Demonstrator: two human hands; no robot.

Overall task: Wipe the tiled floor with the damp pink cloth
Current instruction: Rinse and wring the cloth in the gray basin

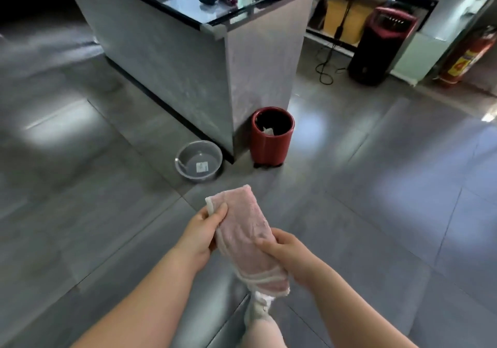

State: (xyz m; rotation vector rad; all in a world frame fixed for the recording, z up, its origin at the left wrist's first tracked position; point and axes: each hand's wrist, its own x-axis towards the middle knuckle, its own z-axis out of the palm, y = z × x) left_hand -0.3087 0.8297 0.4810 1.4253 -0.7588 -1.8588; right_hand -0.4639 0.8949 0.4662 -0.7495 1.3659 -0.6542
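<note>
While the pink cloth [242, 229] was held up in the air between both hands, none of it touched the tiled floor [376, 213], so I judged the wiping itself not yet begun; this looked like the step of folding or readying the cloth. The left hand [203, 230] pinched the cloth's upper side edge, thumb on top and fingers tucked behind. The right hand [286, 248] gripped the lower end, fingers curled over the front, and a loose hem hung out below that hand. The cloth lay folded into a long pad slanting from one hand to the other.

Beyond the left hand a clear basin [199, 160] stood on the floor, just beside the corner of a grey desk [166, 59]. A red bin [271, 135] stood on the other side of that corner, beyond both hands. Below the right hand a pale shoe [258, 308] showed.

Next, I judged, the person would need to crouch or bend, bring the pad down flat on the tiles and press it with a spread palm before sweeping it across.
</note>
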